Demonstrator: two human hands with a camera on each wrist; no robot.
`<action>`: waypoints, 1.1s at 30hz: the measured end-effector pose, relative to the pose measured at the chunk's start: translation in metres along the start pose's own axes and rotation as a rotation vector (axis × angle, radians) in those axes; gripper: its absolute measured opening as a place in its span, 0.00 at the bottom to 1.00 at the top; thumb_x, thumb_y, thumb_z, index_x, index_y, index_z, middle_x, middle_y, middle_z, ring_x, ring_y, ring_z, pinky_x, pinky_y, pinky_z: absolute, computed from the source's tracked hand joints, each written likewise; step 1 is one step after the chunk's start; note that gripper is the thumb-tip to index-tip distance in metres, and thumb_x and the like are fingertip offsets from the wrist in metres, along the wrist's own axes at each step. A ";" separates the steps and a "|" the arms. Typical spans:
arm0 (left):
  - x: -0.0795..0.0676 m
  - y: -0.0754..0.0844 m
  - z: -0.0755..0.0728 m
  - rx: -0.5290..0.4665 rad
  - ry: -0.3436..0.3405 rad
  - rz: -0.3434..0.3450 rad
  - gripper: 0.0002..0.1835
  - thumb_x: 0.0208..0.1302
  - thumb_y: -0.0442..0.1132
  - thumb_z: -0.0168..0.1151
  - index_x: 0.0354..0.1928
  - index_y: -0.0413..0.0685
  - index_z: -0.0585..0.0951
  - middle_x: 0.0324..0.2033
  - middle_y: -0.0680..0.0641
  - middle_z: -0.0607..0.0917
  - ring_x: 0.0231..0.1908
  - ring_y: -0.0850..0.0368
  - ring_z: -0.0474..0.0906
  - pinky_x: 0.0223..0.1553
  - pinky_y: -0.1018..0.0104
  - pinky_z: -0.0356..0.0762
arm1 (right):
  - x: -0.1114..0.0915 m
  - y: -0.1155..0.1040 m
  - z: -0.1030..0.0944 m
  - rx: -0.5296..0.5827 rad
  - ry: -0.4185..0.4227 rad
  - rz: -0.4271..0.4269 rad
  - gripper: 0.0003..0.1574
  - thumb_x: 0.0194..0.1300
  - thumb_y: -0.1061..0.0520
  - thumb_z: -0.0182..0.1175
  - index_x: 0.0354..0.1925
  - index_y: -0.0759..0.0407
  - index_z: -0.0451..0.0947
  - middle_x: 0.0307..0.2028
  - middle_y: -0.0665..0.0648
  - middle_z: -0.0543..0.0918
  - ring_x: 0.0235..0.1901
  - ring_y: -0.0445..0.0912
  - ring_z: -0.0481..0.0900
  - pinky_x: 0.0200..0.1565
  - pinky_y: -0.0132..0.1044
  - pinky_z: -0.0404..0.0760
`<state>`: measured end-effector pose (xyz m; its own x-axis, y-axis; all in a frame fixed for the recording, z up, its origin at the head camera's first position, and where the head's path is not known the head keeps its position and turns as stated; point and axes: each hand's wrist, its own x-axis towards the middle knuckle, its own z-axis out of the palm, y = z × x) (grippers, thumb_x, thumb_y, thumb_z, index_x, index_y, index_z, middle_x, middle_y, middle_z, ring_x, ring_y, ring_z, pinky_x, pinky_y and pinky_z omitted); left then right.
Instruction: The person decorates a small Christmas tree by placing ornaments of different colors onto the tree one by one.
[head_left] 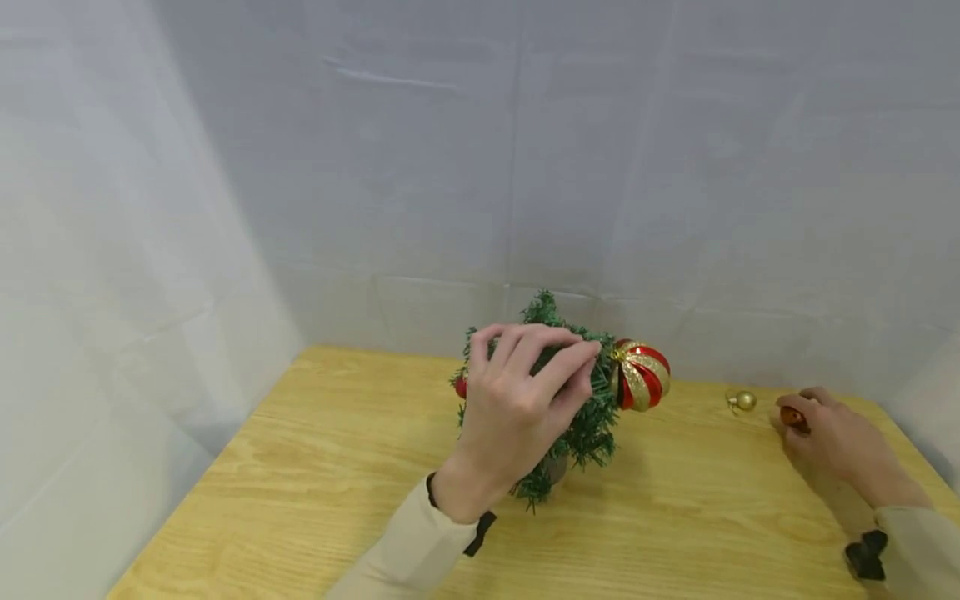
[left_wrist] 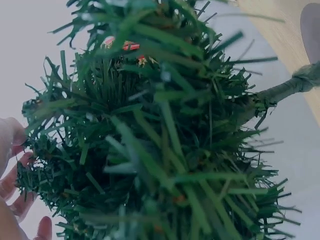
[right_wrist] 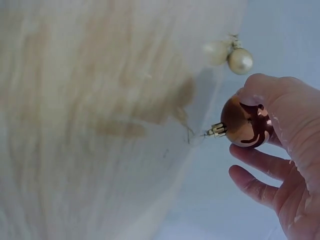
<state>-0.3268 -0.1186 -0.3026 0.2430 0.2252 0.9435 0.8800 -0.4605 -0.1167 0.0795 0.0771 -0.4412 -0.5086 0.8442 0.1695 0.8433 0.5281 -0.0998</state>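
Observation:
A small artificial Christmas tree [head_left: 592,425] stands on the table, partly hidden behind my left hand [head_left: 525,392]. That hand's fingers are bent, with thumb and forefinger brought together at the tree's upper branches. Seen from the left wrist, green needles [left_wrist: 165,130] fill the view and fingertips [left_wrist: 22,205] reach the tree's edge. A large red-and-gold striped bauble [head_left: 642,375] hangs on the tree's right side. At the table's right, my right hand [head_left: 843,437] grips a shiny copper-brown bauble [right_wrist: 245,122], its gold cap and thin loop pointing away from the palm.
A small gold bauble [head_left: 744,401] lies on the wooden table [head_left: 337,450], just left of my right hand. Some of a red bauble [head_left: 461,386] shows at the tree's left side. White sheeting [head_left: 420,183] hangs behind the table and along its left side.

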 end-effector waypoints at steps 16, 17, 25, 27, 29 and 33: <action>-0.014 -0.030 -0.019 -0.194 0.036 -0.012 0.11 0.68 0.44 0.66 0.46 0.47 0.88 0.44 0.45 0.86 0.47 0.50 0.83 0.48 0.50 0.72 | -0.021 -0.021 -0.010 0.093 0.394 -0.030 0.29 0.48 0.70 0.76 0.48 0.70 0.76 0.42 0.75 0.73 0.33 0.65 0.76 0.26 0.52 0.76; -0.016 -0.032 -0.021 -0.202 0.036 -0.018 0.12 0.69 0.45 0.65 0.46 0.47 0.88 0.44 0.45 0.86 0.47 0.50 0.83 0.48 0.50 0.72 | -0.022 -0.024 -0.013 0.095 0.426 -0.036 0.29 0.47 0.71 0.76 0.48 0.69 0.76 0.43 0.75 0.72 0.33 0.65 0.75 0.26 0.47 0.76; -0.030 -0.049 -0.032 -0.228 -0.018 -0.062 0.12 0.71 0.44 0.63 0.47 0.45 0.87 0.46 0.42 0.86 0.47 0.47 0.82 0.49 0.48 0.72 | -0.028 -0.044 -0.030 0.271 0.593 -0.041 0.30 0.45 0.75 0.75 0.47 0.71 0.76 0.45 0.73 0.73 0.43 0.30 0.72 0.30 0.07 0.66; -0.033 -0.051 -0.035 -0.226 -0.031 -0.077 0.12 0.71 0.44 0.63 0.47 0.44 0.88 0.46 0.42 0.86 0.48 0.47 0.82 0.49 0.48 0.72 | -0.031 -0.050 -0.034 0.316 0.609 -0.015 0.31 0.46 0.74 0.75 0.49 0.72 0.75 0.46 0.73 0.74 0.44 0.15 0.61 0.33 0.05 0.65; -0.035 -0.054 -0.036 -0.221 -0.034 -0.090 0.12 0.71 0.44 0.63 0.47 0.44 0.88 0.46 0.42 0.86 0.48 0.47 0.82 0.48 0.48 0.71 | -0.034 -0.055 -0.038 0.361 0.616 0.020 0.31 0.48 0.73 0.75 0.50 0.73 0.74 0.48 0.73 0.74 0.45 0.09 0.57 0.34 0.05 0.65; -0.038 -0.060 -0.039 -0.216 -0.021 -0.118 0.13 0.72 0.44 0.62 0.47 0.43 0.87 0.47 0.41 0.86 0.49 0.46 0.82 0.47 0.49 0.70 | -0.040 -0.066 -0.045 0.433 0.625 0.088 0.30 0.54 0.71 0.73 0.53 0.71 0.71 0.49 0.57 0.74 0.44 0.09 0.61 0.35 0.07 0.67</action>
<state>-0.4042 -0.1330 -0.3195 0.1545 0.3049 0.9398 0.7954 -0.6026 0.0648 0.0522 0.0049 -0.3971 -0.1412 0.7440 0.6531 0.6677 0.5586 -0.4921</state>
